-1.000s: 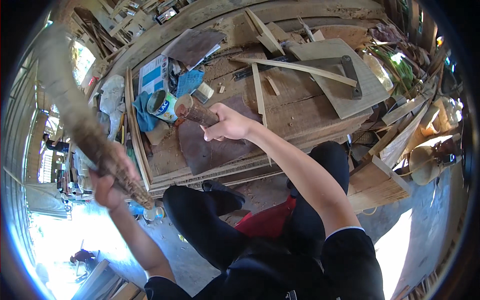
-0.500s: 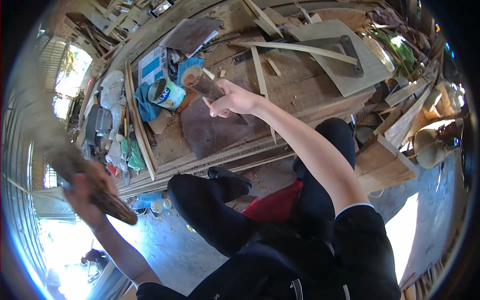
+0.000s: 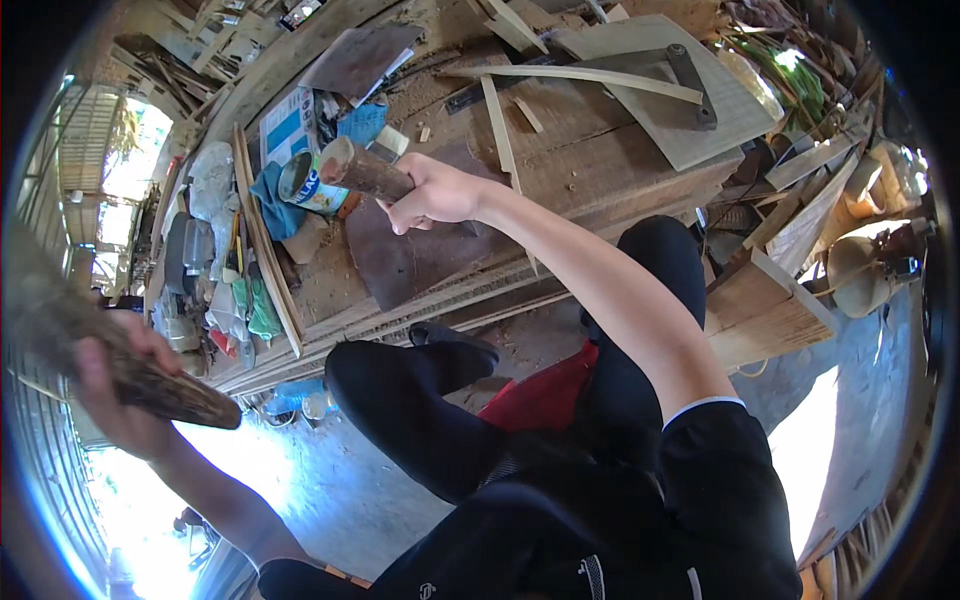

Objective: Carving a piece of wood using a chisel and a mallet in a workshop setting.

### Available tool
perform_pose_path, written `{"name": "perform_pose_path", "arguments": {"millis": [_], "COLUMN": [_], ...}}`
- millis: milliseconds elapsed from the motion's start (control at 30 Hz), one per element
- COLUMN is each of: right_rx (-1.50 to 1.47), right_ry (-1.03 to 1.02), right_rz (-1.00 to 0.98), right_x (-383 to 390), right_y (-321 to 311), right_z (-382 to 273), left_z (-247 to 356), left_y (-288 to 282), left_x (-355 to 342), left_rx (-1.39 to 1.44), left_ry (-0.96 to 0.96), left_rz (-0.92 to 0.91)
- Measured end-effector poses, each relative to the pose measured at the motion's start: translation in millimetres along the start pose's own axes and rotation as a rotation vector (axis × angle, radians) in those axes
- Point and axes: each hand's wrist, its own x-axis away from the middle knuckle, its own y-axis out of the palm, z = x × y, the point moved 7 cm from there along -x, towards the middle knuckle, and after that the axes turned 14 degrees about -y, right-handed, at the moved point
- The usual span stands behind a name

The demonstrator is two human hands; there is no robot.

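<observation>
At the left, my left hand [image 3: 128, 400] is closed around a thick wooden mallet [image 3: 190, 398]; its far end is smeared by motion. My right hand [image 3: 440, 190] reaches over the workbench [image 3: 570, 145], fingers wrapped round a wooden-handled chisel [image 3: 368, 174]. The chisel's round, worn butt points left, and its blade end is mostly hidden by the hand. Under that hand lies a dark brown sheet [image 3: 385, 265] on the bench. A tin can [image 3: 318, 190] stands just beyond the chisel's butt, partly covered by it. Mallet and chisel are far apart.
Wood strips [image 3: 580, 80], a flat board [image 3: 690, 130] and a dark metal bracket [image 3: 690, 85] lie on the bench. A blue cloth [image 3: 268, 203] sits by the can. Plastic bags and bottles [image 3: 198, 245] crowd the bench's left end. My bent legs [image 3: 410, 400] are below its edge.
My left hand has swung the mallet farther left. My right hand and the chisel appear farther left, the chisel's butt now overlapping the can. The whole view has shifted slightly.
</observation>
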Motion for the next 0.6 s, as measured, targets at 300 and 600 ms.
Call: {"name": "perform_pose_path", "arguments": {"millis": [300, 600], "right_rx": [-0.106, -0.01], "right_ry": [0.043, 0.057], "right_rz": [0.009, 0.031], "right_x": [0.3, 2.3], "right_y": [-3.1, -8.6], "right_z": [-10.8, -3.3], "left_z": [2.8, -18.1], "left_y": [13.4, 31.2], "left_x": [12.1, 12.2], "left_rx": [-0.004, -0.137], "left_ry": [0.03, 0.007], "left_rz": [0.186, 0.219]}}
